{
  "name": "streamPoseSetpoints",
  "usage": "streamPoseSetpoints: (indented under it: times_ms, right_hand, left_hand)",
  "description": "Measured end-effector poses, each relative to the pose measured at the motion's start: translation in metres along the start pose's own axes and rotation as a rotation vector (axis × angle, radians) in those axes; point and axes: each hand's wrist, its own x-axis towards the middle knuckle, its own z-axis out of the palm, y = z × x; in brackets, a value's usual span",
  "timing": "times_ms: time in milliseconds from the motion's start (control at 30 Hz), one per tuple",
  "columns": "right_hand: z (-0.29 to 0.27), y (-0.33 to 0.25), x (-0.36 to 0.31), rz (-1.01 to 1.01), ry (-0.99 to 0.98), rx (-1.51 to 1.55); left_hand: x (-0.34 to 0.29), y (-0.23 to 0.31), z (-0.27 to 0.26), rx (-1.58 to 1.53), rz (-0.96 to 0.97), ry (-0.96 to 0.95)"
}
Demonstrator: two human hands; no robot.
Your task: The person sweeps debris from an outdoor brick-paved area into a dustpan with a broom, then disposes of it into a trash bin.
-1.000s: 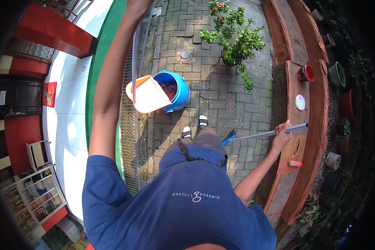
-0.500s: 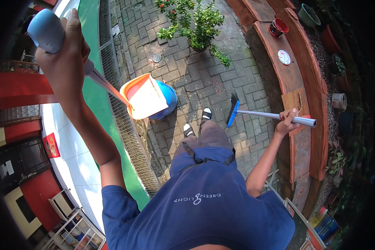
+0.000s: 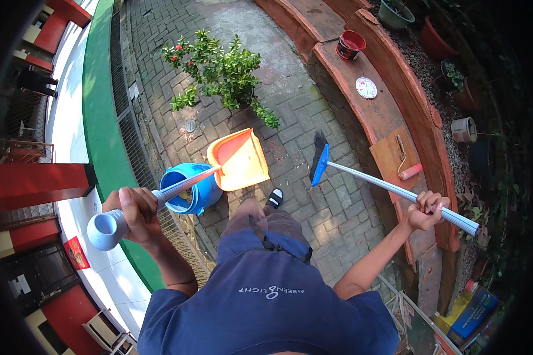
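Observation:
My left hand point(image 3: 137, 216) is closed round the light-blue handle of a long-handled dustpan. The orange pan point(image 3: 240, 160) is off to the right of a blue bucket point(image 3: 194, 190), whose open mouth shows some debris inside. The dustpan's shaft crosses in front of that bucket. On the right, my right hand point(image 3: 426, 211) grips the pale striped pole of a broom point(image 3: 370, 180) near its end. The broom's blue head with black bristles point(image 3: 320, 161) is over the brick paving, apart from the dustpan.
A leafy potted shrub point(image 3: 222, 74) with red flowers stands ahead. Along the right runs a reddish ledge point(image 3: 391, 121) bearing a red paint pot point(image 3: 350, 45), a white round lid point(image 3: 366, 88) and a paint roller point(image 3: 410, 171) on a board. A metal grating point(image 3: 127, 133) borders the left.
My left hand has come down and nearer, and the orange pan has swung right, off the blue bucket, uncovering its mouth. My right hand and the broom have shifted slightly in view.

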Motion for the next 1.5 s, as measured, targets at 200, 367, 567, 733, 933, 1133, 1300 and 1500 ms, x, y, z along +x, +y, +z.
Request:
streamPoseSetpoints:
  times_ms: [200, 367, 567, 733, 933, 1133, 1300, 1500]
  right_hand:
    - [0.027, 0.062, 0.077, 0.048, 0.019, -0.05]
    - [0.078, 0.107, 0.141, 0.035, -0.056, -0.013]
    - [0.156, 0.184, 0.221, 0.055, -0.232, 0.037]
    - [0.225, 0.256, 0.265, 0.093, -0.329, 0.079]
    - [0.294, 0.354, 0.309, 0.109, -0.408, 0.184]
    - [0.36, 0.484, 0.352, 0.107, -0.488, 0.327]
    - [0.43, 0.592, 0.408, 0.068, -0.704, 0.376]
    - [0.536, 0.703, 0.474, 0.131, -0.858, 0.507]
  left_hand:
    - [0.015, -0.075, 0.104, 0.047, -0.205, 0.011]
    - [0.035, -0.128, 0.175, 0.109, -0.168, -0.155]
    - [0.071, -0.216, 0.239, 0.181, -0.187, -0.2]
    - [0.112, -0.297, 0.286, 0.197, -0.169, -0.218]
    - [0.174, -0.375, 0.329, 0.165, -0.277, -0.072]
    - [0.254, -0.419, 0.365, 0.057, -0.237, 0.25]
    - [0.338, -0.452, 0.383, 0.122, -0.219, 0.32]
    - [0.439, -0.477, 0.403, 0.13, -0.104, 0.567]
